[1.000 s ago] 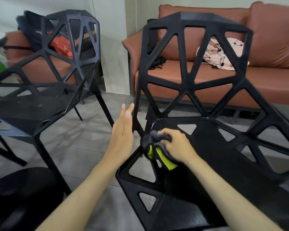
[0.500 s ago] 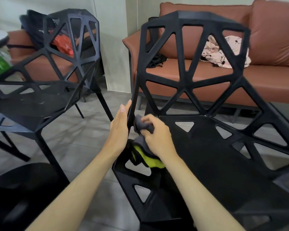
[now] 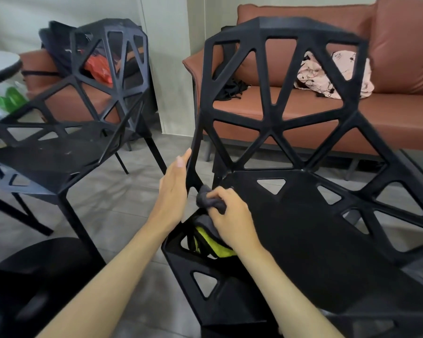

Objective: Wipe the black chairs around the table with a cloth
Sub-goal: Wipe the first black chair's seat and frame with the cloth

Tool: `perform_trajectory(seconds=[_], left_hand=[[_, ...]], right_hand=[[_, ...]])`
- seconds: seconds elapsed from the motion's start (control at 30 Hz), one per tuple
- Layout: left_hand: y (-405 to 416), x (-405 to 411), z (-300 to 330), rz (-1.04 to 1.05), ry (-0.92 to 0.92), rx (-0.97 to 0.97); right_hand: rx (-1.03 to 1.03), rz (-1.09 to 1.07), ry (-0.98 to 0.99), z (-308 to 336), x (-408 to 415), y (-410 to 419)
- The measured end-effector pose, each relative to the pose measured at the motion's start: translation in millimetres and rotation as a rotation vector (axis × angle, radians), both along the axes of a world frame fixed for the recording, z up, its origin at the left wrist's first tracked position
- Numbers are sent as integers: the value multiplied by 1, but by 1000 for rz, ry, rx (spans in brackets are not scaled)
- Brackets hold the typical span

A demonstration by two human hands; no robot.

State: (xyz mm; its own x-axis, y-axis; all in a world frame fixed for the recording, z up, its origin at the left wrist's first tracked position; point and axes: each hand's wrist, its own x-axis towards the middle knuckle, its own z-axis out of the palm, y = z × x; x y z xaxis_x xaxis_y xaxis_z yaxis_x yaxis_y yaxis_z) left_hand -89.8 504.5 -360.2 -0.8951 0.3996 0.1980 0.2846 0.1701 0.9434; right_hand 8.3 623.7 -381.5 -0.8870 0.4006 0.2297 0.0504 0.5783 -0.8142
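Note:
A black lattice chair stands right in front of me, its backrest facing the sofa. My right hand grips a grey and yellow-green cloth bunched at the seat's back left corner, where the backrest strut meets the seat. The cloth's yellow part hangs down through a triangular opening. My left hand rests with straight fingers against the outer side of the backrest's left strut. A second black lattice chair stands to the left.
A brown leather sofa runs behind the chairs with a pink patterned cloth and a black item on it. A round table edge shows at far left. Grey tiled floor lies between the chairs. A dark rounded seat sits at bottom left.
My right hand moved the cloth from the seat's left edge up and back to the base of the backrest strut. My left hand came in against the strut and stays there.

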Motion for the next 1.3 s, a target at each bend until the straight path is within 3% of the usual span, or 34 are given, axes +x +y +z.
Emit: perform_trajectory(seconds=[0.17,0.37,0.47,0.6,0.67,0.8,1.0,1.2,1.3], left_hand=[[1,1,6,23,19,-56],[9,3,12,55,-26,-120],[10,3,11,49,42,-174],[10,-3,17,73,53,-200],[11,-6,23,69,54,-188],[23,-19,44,88,53,-151],[61,-58,70,78,3,-122],[80,-79,69,77,-7,-120],[79,-75,68,156,-7,-200]], right_hand=[[232,-21,-139,8,16,-2],[208,16,-203,3,44,-1],[247,65,-288,-5,60,-2],[271,58,-250,-12,56,0],[210,53,-186,-11,49,0],[-103,46,-140,4,31,21],[-223,-131,88,54,-30,62],[85,-152,376,88,-117,79],[364,-54,384,90,-154,83]])
